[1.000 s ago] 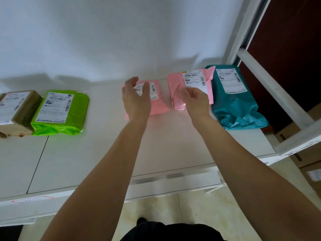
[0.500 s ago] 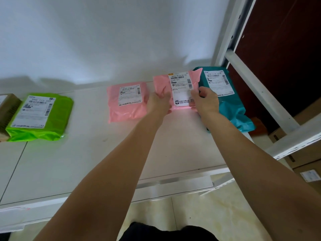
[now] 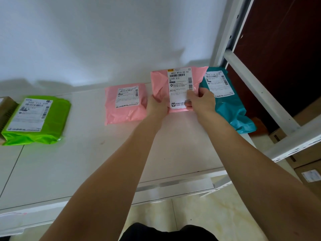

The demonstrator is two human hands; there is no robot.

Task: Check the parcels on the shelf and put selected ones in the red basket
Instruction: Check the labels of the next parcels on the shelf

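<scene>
A pink parcel (image 3: 161, 84) with a white label is tilted up off the white shelf (image 3: 86, 162), its label facing me. My left hand (image 3: 156, 106) grips its lower left edge and my right hand (image 3: 201, 100) pinches its lower right edge over the label. A second pink parcel (image 3: 125, 103) lies flat just to the left. A teal parcel (image 3: 229, 105) lies to the right, partly behind my right hand. A green parcel (image 3: 36, 119) lies at the far left. No red basket is in view.
A brown cardboard parcel (image 3: 7, 110) shows at the left edge beside the green one. The white shelf frame (image 3: 260, 87) runs along the right. Cardboard boxes (image 3: 309, 171) stand on the floor at lower right. A white wall backs the shelf.
My left hand left the left pink parcel and joined my right hand on the right pink parcel. Both hands have tilted that parcel up so its label faces me.
</scene>
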